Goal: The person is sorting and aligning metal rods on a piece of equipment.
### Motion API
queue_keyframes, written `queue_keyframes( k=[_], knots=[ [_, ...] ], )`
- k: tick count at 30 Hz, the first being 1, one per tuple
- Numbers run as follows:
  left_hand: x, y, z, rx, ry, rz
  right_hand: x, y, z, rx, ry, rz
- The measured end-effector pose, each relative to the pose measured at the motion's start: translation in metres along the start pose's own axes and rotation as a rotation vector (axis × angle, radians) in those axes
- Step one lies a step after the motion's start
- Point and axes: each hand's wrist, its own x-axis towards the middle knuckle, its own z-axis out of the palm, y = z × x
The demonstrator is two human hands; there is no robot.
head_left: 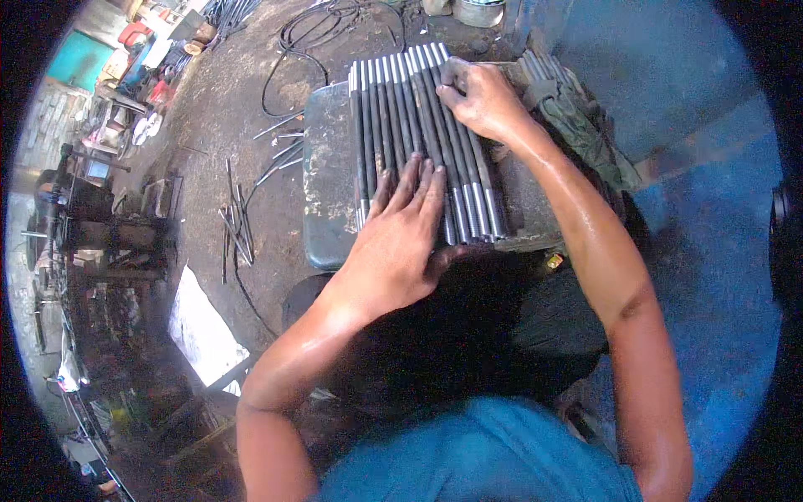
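Note:
Several dark metal rods [418, 117] with bright threaded ends lie side by side in a row on a worn, dark flat-topped stand [326, 159]. My left hand [400, 226] rests on the near part of the row, its fingers stretched out over the rods and pointing away from me. At the far right end of the row is my right hand [478, 99], its fingers curled in beside the outermost rods. Whatever lies inside those fingers is hidden. The near threaded ends [477, 213] show to the right of my left hand.
A crumpled dark green cloth [577, 125] lies right of the rods, with more rods [544, 67] behind it. Loose rods [238, 226] and a black cable [288, 50] are on the floor. A white sheet [201, 330] lies at left, near dark machinery [109, 217]. Blue panels [669, 84] stand right.

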Motion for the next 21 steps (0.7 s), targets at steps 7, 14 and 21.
queue_keyframes(
  k=[7,14,21],
  knots=[
    [0.003,0.005,-0.001,-0.044,0.001,-0.028,0.0,0.006,0.0,-0.022,0.009,-0.013],
    [0.004,0.009,0.0,-0.005,0.038,-0.043,-0.001,0.004,0.001,-0.053,0.017,-0.027],
    [0.006,0.013,0.005,0.018,0.053,-0.029,-0.004,0.002,0.006,-0.023,0.067,-0.043]
  ],
)
